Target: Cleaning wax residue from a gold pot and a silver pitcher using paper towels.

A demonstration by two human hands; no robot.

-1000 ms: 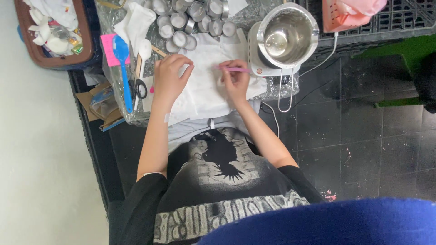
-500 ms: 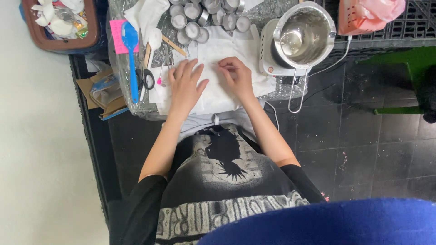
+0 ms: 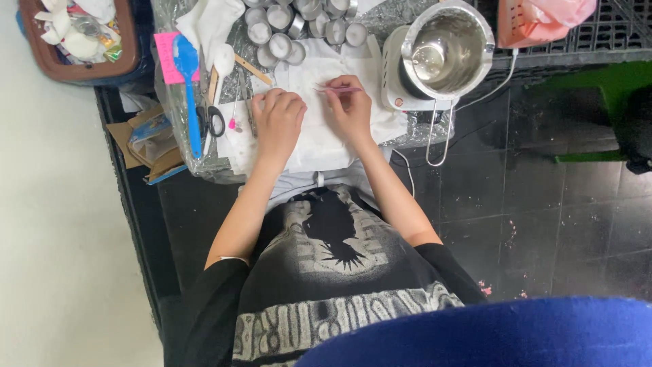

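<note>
Head view: right hand [image 3: 350, 109] pinches pink tweezers [image 3: 337, 88]; left hand [image 3: 277, 121] rests curled on white cloth [image 3: 319, 139].

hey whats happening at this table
A person seated at a small foil-covered table works over a white cloth. The right hand pinches thin pink tweezers above the cloth, while the left hand rests curled on it. Small round metal cups cluster at the far edge, a steel pot sits on a white base to the right, and a blue spoon and scissors lie to the left.
</note>
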